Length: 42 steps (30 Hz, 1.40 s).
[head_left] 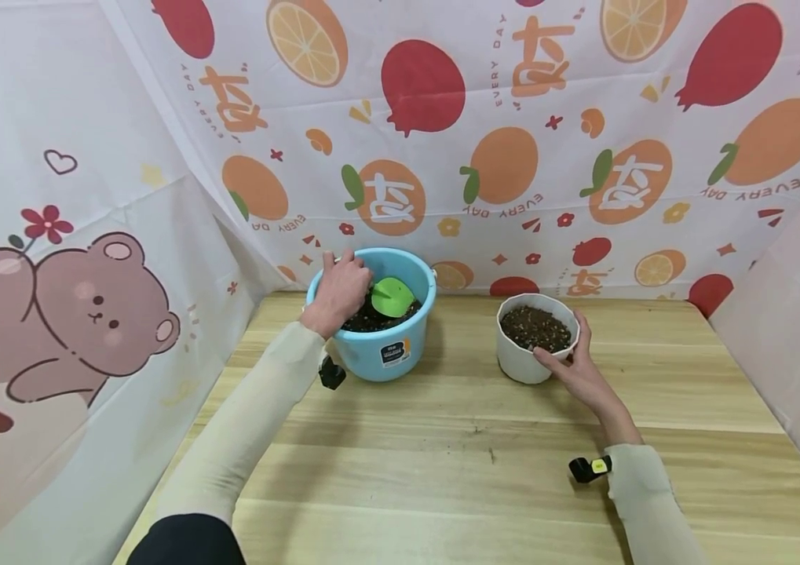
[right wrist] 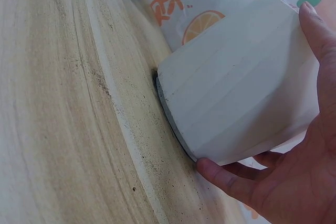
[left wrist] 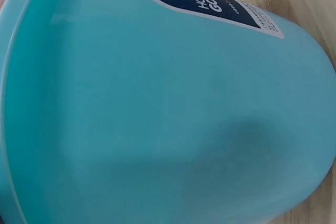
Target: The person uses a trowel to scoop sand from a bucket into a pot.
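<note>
My left hand point(head_left: 341, 290) reaches over the near left rim of a light blue bucket point(head_left: 378, 357) with dark soil in it, and its curled fingers grip a green trowel. The trowel's broad green blade point(head_left: 392, 297) lies over the soil; its handle is hidden by the hand. The left wrist view is filled by the bucket's outer wall point(left wrist: 157, 98). With my right hand point(head_left: 579, 369) I hold a white faceted flowerpot point(head_left: 521, 361) with brown soil point(head_left: 535, 328) inside. My thumb is at the pot's rim and the other fingers point(right wrist: 226, 179) curve round its side and base.
Both containers stand toward the back of the wooden table point(head_left: 400, 486), the pot to the bucket's right. A fruit-print cloth point(head_left: 442, 188) hangs behind them, and a bear-print cloth point(head_left: 89, 314) hangs at the left. Small dark crumbs are scattered on the tabletop.
</note>
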Each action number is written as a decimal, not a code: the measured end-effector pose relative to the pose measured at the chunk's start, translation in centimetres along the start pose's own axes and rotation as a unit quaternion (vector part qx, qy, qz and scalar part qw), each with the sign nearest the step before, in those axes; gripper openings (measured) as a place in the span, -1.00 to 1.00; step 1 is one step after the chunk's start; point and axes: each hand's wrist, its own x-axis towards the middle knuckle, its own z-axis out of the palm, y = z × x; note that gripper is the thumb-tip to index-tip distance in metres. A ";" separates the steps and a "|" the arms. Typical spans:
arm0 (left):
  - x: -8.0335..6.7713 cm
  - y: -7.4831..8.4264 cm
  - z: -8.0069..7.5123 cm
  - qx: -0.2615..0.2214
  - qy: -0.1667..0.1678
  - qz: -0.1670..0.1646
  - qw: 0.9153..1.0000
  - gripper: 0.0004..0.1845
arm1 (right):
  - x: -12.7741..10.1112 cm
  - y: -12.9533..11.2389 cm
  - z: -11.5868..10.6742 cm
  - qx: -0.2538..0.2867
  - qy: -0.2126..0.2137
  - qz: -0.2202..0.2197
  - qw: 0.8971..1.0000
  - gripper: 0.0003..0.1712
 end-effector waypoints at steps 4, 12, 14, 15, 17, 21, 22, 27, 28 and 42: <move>0.0 0.1 0.1 0.008 -0.001 0.007 1.000 -0.71 | -0.1 0.1 0.1 -0.003 -0.003 0.002 1.000 0.19; 0.0 0.4 0.1 0.022 -0.009 0.012 1.000 -0.75 | -0.1 0.0 0.0 -0.006 -0.003 0.007 1.000 0.20; 0.0 0.4 0.1 0.026 -0.012 0.013 1.000 -0.75 | -0.2 -0.1 0.0 -0.007 -0.003 0.012 1.000 0.22; 0.0 0.4 0.1 0.027 -0.013 0.012 0.999 -0.75 | -0.2 -0.1 0.0 -0.008 -0.002 0.013 1.000 0.22; 0.0 0.5 0.0 0.027 -0.013 0.011 0.999 -0.74 | -0.1 -0.1 0.1 -0.007 0.000 0.012 1.000 0.21; 0.2 0.6 -0.2 0.028 -0.010 0.013 0.999 -0.71 | 0.0 0.0 0.2 -0.002 0.002 0.005 1.000 0.19; 0.2 0.6 -0.2 0.027 -0.010 0.014 0.999 -0.70 | 0.0 0.0 0.2 -0.002 0.004 0.003 1.000 0.19; 0.3 0.4 -0.3 0.022 -0.018 0.019 0.999 -0.73 | -0.1 0.0 0.1 -0.004 0.004 0.005 1.000 0.21; 0.3 0.3 -0.3 0.020 -0.019 0.022 0.999 -0.74 | 0.0 0.0 0.1 -0.004 0.003 0.005 1.000 0.22; 0.1 -0.9 -0.8 -0.006 -0.037 0.035 0.999 -0.83 | 0.0 0.0 0.0 -0.008 0.002 0.011 1.000 0.24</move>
